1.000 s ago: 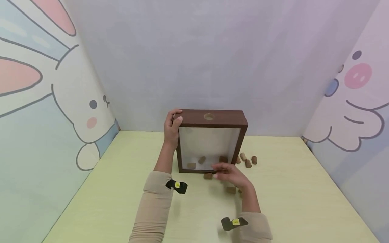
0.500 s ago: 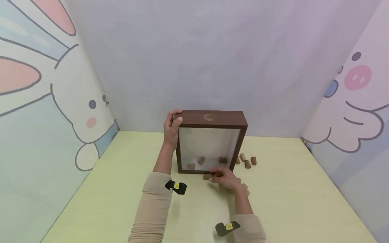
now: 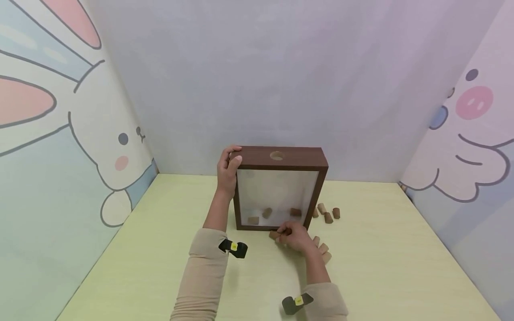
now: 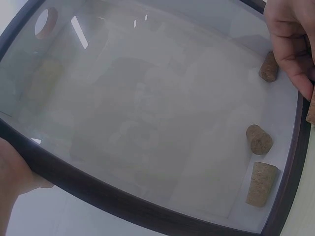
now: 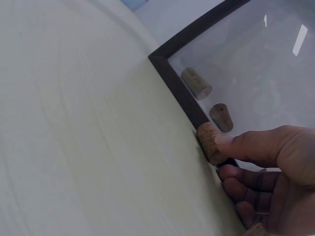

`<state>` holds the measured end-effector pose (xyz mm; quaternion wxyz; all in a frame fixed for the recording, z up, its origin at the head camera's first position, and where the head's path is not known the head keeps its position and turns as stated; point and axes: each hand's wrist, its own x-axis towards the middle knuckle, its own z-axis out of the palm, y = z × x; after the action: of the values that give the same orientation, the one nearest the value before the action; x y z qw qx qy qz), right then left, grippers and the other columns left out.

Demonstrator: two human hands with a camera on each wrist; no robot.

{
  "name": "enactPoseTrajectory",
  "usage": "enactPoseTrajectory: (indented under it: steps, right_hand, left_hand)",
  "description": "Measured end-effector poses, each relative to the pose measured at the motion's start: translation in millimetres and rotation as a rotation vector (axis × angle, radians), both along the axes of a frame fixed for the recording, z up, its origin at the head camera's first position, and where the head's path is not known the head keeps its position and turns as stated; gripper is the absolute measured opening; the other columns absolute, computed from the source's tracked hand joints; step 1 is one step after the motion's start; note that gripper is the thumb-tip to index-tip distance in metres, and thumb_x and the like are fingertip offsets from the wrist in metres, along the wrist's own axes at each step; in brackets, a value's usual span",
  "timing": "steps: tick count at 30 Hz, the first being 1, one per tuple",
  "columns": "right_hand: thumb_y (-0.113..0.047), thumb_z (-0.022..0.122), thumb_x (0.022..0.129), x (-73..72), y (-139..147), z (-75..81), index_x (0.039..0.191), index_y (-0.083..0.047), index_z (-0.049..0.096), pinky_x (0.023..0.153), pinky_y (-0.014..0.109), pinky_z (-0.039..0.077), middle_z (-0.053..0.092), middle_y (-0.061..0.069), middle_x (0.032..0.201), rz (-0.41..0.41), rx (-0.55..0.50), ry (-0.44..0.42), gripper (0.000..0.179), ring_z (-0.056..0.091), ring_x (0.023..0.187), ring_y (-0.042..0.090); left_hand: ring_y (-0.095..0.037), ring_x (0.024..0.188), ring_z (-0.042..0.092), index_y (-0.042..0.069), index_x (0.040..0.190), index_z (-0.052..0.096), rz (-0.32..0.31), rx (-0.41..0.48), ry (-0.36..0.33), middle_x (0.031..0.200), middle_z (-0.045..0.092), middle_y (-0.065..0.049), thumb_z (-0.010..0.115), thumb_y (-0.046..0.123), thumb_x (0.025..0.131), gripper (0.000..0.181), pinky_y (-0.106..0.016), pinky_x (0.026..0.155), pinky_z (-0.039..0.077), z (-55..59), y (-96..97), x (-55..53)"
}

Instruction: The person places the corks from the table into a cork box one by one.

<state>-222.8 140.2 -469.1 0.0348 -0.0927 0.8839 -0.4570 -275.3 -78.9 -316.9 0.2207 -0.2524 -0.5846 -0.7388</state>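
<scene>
A dark brown shadow box (image 3: 257,157) with a clear front and a round hole (image 3: 276,155) in its top stands upright on the table. My left hand (image 3: 226,171) grips its upper left corner, thumb on the top's front edge. Behind the pane, at the bottom, lie 3 corks, among them a pale one (image 4: 262,184), a tilted one (image 4: 259,140) and a darker one (image 4: 269,67). Low at the front edge, my right hand (image 3: 297,238) pinches a brown cork (image 5: 209,142) lying by the frame. The thumb presses the cork; its index finger is mostly hidden.
Several loose corks (image 3: 329,218) lie right of the box. A few paler corks (image 3: 324,248) sit beside my right wrist. The pale yellow table (image 3: 393,249) is bounded by a grey back wall (image 3: 257,80) and side panels with cartoon animals.
My right hand has moved down and slightly left to the cork before the box, and its fingers have closed on it. The left hand and the box have stayed in place.
</scene>
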Motion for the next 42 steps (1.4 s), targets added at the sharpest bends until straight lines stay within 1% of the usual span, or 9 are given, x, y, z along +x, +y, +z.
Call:
enactPoseTrajectory:
  steps: [7, 14, 20, 22, 25, 29, 32, 38, 42]
  right_hand:
    - [-0.005, 0.072, 0.076, 5.1, 3.0, 2.7, 0.085, -0.006, 0.068, 0.066, 0.032, 0.042, 0.058, -0.001, 0.076, 0.037, 0.027, 0.0, 0.009, 0.051, 0.072, 0.015]
    - [-0.001, 0.067, 0.08, 10.1, 5.4, 19.9, 0.091, -0.004, 0.067, 0.067, 0.033, 0.043, 0.06, 0.003, 0.081, 0.109, -0.091, -0.082, 0.011, 0.053, 0.076, 0.018]
    - [-0.001, 0.064, 0.081, 16.6, 8.0, 39.4, 0.103, 0.001, 0.068, 0.071, 0.032, 0.045, 0.064, 0.004, 0.089, 0.226, -0.037, 0.055, 0.022, 0.056, 0.082, 0.018]
    - [-0.001, 0.064, 0.081, 17.9, 8.7, 46.4, 0.105, 0.001, 0.068, 0.071, 0.03, 0.046, 0.064, 0.005, 0.091, 0.245, -0.035, 0.1, 0.024, 0.056, 0.082, 0.018]
    - [0.002, 0.063, 0.082, 23.6, 6.0, 65.4, 0.104, 0.004, 0.067, 0.07, 0.029, 0.046, 0.063, 0.009, 0.091, 0.238, -0.083, 0.105, 0.023, 0.056, 0.083, 0.022]
    - [0.006, 0.063, 0.08, 26.2, 5.5, 82.3, 0.104, 0.007, 0.064, 0.069, 0.029, 0.047, 0.061, 0.014, 0.091, 0.195, -0.2, 0.059, 0.024, 0.055, 0.083, 0.026]
    - [0.003, 0.065, 0.081, 21.9, 9.5, 81.5, 0.104, 0.004, 0.065, 0.068, 0.028, 0.048, 0.063, 0.012, 0.091, 0.172, -0.242, 0.082, 0.024, 0.056, 0.083, 0.023]
    - [0.003, 0.062, 0.084, 23.6, 13.4, 89.7, 0.107, 0.003, 0.063, 0.068, 0.028, 0.048, 0.063, 0.012, 0.095, 0.199, -0.27, 0.154, 0.024, 0.059, 0.082, 0.02]
    - [-0.002, 0.062, 0.086, 26.6, 16.0, 99.4, 0.11, 0.001, 0.063, 0.067, 0.027, 0.048, 0.064, 0.011, 0.098, 0.187, -0.274, 0.164, 0.024, 0.06, 0.082, 0.019]
  left_hand:
    - [-0.011, 0.076, 0.033, -0.014, 0.118, 0.043, -0.01, 0.005, -0.012, 0.105, 0.044, -0.001, 0.047, 0.017, 0.086, 0.045, -0.03, 0.074, 0.028, -2.8, -0.7, 2.0]
    - [-0.011, 0.078, 0.033, -0.014, 0.118, 0.043, -0.009, 0.002, -0.007, 0.116, 0.043, -0.01, 0.046, 0.016, 0.086, 0.044, -0.03, 0.075, 0.028, -3.5, -1.1, 2.5]
    - [-0.011, 0.081, 0.035, -0.013, 0.118, 0.043, -0.013, 0.003, -0.012, 0.123, 0.04, -0.018, 0.046, 0.015, 0.086, 0.043, -0.03, 0.077, 0.028, -2.8, -0.6, 3.3]
    - [-0.011, 0.08, 0.035, -0.011, 0.117, 0.045, -0.012, 0.006, -0.011, 0.122, 0.041, -0.017, 0.046, 0.015, 0.085, 0.042, -0.03, 0.077, 0.028, -2.4, -0.3, 3.2]
    - [-0.01, 0.077, 0.035, -0.009, 0.117, 0.047, -0.011, 0.009, -0.005, 0.119, 0.042, -0.015, 0.047, 0.016, 0.085, 0.04, -0.03, 0.077, 0.028, -1.3, -0.2, 2.3]
    - [-0.011, 0.078, 0.035, -0.005, 0.119, 0.049, -0.008, 0.017, 0.0, 0.117, 0.044, -0.007, 0.049, 0.021, 0.086, 0.042, -0.03, 0.076, 0.028, -11.7, -1.2, -13.2]
    - [-0.012, 0.083, 0.035, -0.006, 0.12, 0.048, -0.015, 0.017, -0.008, 0.118, 0.043, -0.003, 0.049, 0.02, 0.086, 0.042, -0.031, 0.077, 0.028, -17.5, -2.0, -21.3]
    - [-0.013, 0.083, 0.035, -0.01, 0.118, 0.045, -0.012, 0.012, -0.014, 0.117, 0.044, -0.006, 0.047, 0.016, 0.085, 0.042, -0.03, 0.077, 0.028, -3.0, -0.7, -2.4]
    - [-0.013, 0.088, 0.035, -0.011, 0.118, 0.043, -0.01, 0.011, -0.014, 0.121, 0.043, -0.01, 0.047, 0.016, 0.085, 0.043, -0.031, 0.079, 0.028, -1.2, -0.7, 0.4]
